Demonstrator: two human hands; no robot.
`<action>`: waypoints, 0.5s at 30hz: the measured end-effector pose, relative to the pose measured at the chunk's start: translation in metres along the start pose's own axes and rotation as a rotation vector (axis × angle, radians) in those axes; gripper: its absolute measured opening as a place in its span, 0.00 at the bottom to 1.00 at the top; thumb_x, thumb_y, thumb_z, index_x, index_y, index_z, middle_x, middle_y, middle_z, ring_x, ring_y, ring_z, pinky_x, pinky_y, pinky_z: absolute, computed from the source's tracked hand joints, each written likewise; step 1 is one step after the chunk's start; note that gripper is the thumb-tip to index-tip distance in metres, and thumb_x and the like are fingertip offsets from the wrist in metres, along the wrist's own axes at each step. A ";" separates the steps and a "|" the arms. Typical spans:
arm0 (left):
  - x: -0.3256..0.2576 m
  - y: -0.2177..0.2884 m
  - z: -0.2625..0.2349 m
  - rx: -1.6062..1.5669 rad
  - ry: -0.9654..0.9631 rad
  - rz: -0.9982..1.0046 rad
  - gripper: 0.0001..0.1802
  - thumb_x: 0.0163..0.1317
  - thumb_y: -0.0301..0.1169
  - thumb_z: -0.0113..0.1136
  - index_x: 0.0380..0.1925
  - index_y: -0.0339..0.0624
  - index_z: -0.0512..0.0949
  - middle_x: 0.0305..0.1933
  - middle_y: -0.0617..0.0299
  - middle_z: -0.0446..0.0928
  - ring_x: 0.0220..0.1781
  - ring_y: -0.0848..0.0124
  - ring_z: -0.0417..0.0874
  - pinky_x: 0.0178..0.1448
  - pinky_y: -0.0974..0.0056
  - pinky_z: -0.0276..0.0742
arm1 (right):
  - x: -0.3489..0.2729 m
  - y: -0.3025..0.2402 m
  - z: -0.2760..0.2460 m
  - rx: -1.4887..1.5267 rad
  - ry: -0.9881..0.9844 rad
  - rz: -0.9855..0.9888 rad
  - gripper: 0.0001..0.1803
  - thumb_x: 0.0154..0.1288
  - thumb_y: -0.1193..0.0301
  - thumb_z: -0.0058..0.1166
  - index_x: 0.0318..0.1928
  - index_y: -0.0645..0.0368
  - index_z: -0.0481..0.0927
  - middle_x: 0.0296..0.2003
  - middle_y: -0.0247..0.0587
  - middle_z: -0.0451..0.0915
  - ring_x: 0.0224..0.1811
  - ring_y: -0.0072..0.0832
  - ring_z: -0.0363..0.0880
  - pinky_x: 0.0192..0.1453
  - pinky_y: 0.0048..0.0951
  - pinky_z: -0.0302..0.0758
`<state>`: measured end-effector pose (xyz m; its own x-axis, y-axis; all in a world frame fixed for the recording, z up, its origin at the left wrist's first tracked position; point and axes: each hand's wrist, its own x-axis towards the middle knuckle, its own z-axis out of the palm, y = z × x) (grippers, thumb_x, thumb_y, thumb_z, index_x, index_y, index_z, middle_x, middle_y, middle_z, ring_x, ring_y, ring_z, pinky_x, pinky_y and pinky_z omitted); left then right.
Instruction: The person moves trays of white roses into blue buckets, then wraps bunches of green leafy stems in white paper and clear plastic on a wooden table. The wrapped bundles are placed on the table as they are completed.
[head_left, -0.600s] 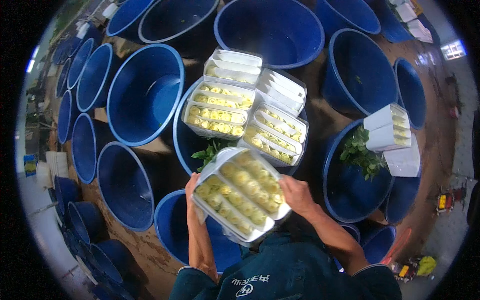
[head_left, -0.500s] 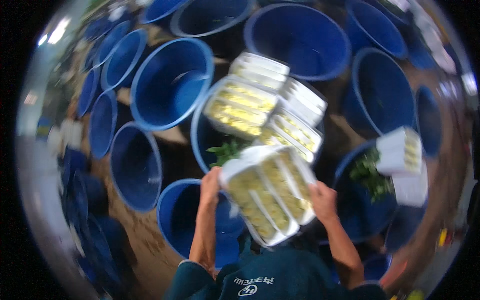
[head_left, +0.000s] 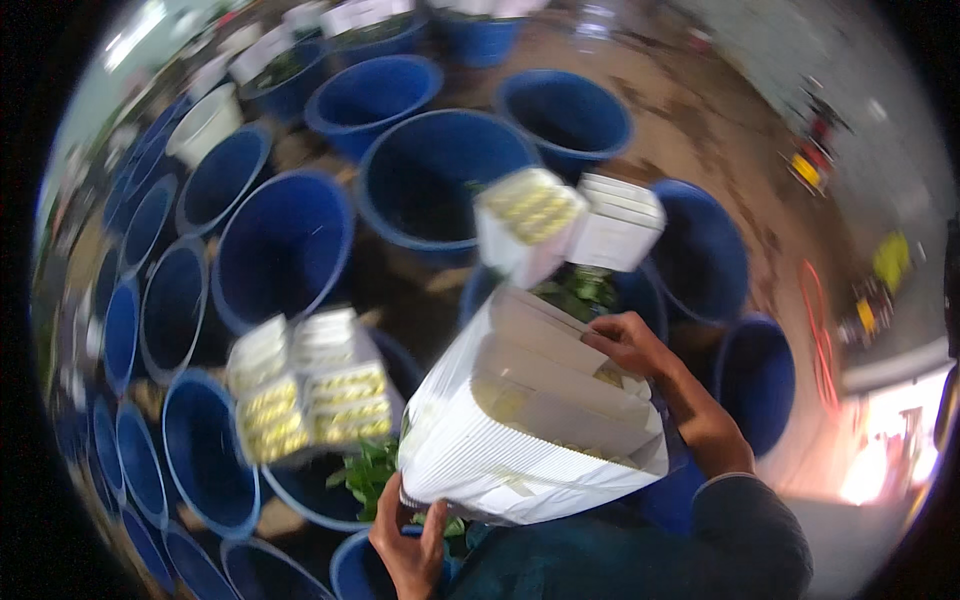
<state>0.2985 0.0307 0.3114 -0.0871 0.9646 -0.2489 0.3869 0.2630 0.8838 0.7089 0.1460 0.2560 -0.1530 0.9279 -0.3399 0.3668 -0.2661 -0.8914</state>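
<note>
Since half a second ago, I have turned rightward: the white flower bundle (head_left: pixel 510 450), tilted, now hangs near the two-bundle blue tub (head_left: pixel 650 297); still carried, not set down. My left hand (head_left: pixel 410 552) grips its lower-left corner, my right hand (head_left: pixel 635 346) its upper edge.

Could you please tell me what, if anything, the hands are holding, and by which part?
A white corrugated flower pack: the left hand grips its lower left corner, the right hand its upper right edge, as pictured.
</note>
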 end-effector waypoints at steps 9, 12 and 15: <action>0.026 0.114 0.024 0.036 -0.769 0.257 0.35 0.62 0.32 0.71 0.69 0.34 0.72 0.50 0.42 0.84 0.51 0.58 0.86 0.57 0.54 0.81 | -0.191 -0.061 -0.076 -0.012 0.758 0.289 0.10 0.72 0.73 0.57 0.43 0.68 0.87 0.31 0.35 0.86 0.39 0.21 0.83 0.42 0.25 0.77; 0.028 0.150 0.040 -0.055 -0.931 0.468 0.36 0.67 0.37 0.68 0.72 0.36 0.69 0.58 0.40 0.82 0.62 0.54 0.82 0.67 0.53 0.75 | -0.249 -0.109 -0.064 0.064 0.900 0.373 0.11 0.73 0.72 0.56 0.43 0.68 0.87 0.31 0.35 0.85 0.37 0.22 0.82 0.41 0.25 0.76; 0.042 0.167 0.079 -0.279 -1.063 0.645 0.37 0.61 0.28 0.74 0.68 0.26 0.70 0.57 0.37 0.82 0.59 0.56 0.87 0.62 0.59 0.80 | -0.280 -0.149 -0.046 -0.072 0.999 0.426 0.12 0.73 0.70 0.55 0.43 0.67 0.86 0.30 0.35 0.84 0.35 0.23 0.82 0.40 0.25 0.76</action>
<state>0.4317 0.1137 0.4169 0.8691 0.4622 0.1762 -0.1323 -0.1261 0.9832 0.7390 -0.0626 0.4979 0.8030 0.5646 -0.1909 0.2706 -0.6308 -0.7272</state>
